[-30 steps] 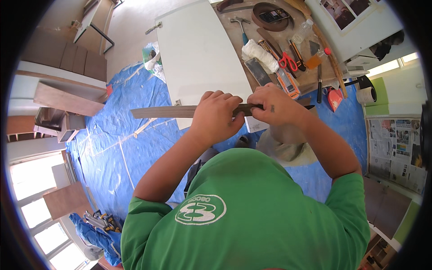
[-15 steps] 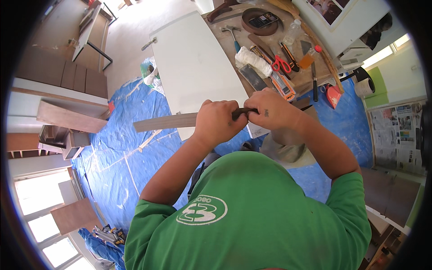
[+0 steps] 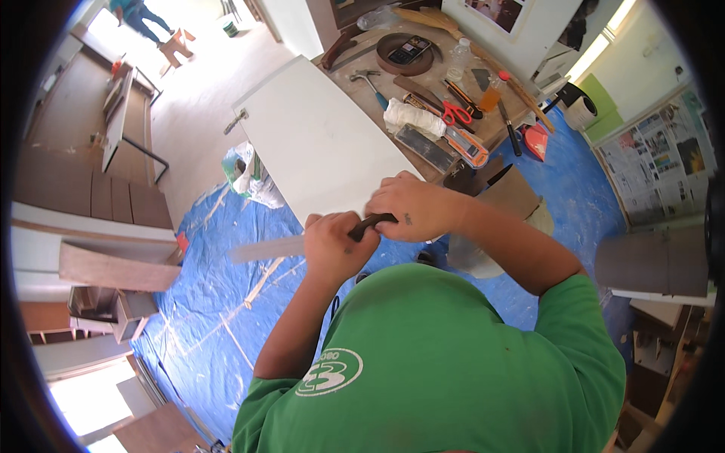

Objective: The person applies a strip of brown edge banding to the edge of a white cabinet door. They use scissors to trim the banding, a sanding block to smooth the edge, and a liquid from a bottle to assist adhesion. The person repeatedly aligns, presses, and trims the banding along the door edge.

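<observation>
A long, thin brown wood-grain edging strip (image 3: 268,248) runs through both my hands in front of my body. My left hand (image 3: 332,240) is closed around it, and its blurred free end sticks out to the left. Close by, my right hand (image 3: 411,208) grips the strip's other end near the near edge of a white panel (image 3: 325,136). Between the hands the strip bows upward in a dark curve. The panel carries a metal hinge (image 3: 236,121) at its far left edge.
Beyond the panel, a worktop (image 3: 362,57) bears a brown coil (image 3: 408,54), hammer (image 3: 370,84), red scissors (image 3: 456,113), knives and bottles. Blue sheeting (image 3: 204,302) covers the floor. A bag (image 3: 253,177) sits left of the panel. Far left, a person (image 3: 140,19) stands near a stool (image 3: 177,48).
The strip now arches up between my hands, where it was flatter before. Its free end blurs with motion. My view has shifted, bringing the distant person into sight.
</observation>
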Demonstrator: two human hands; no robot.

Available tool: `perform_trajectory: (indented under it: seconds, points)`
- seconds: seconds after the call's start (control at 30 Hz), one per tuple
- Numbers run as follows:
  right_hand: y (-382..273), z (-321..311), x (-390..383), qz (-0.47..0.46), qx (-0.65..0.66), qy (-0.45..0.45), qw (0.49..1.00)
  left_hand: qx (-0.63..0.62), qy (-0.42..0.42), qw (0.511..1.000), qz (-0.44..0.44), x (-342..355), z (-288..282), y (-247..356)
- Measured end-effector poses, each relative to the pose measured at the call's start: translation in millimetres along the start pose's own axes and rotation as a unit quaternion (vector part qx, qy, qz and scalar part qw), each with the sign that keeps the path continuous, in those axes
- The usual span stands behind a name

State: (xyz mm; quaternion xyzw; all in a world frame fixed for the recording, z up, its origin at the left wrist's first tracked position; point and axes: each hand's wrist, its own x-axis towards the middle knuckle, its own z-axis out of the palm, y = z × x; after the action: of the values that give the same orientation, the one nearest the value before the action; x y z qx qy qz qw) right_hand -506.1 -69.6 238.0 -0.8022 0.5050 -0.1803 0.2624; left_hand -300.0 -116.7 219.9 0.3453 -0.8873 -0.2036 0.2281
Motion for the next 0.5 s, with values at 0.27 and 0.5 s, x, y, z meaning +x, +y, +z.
perform_trajectory:
  seconds: [0.27, 0.5]
  points:
    - [3.3, 51.9, -2.5, 0.192, 0.169, 0.367, 0.894, -0.006, 0.061, 0.994, -0.086, -55.6, -53.7, -88.4]
    - [52.0, 104.1, -41.4, 0.348, 0.235, 0.333, 0.844, -0.018, 0.072, 0.983, -0.168, -79.0, -61.5, -129.4]
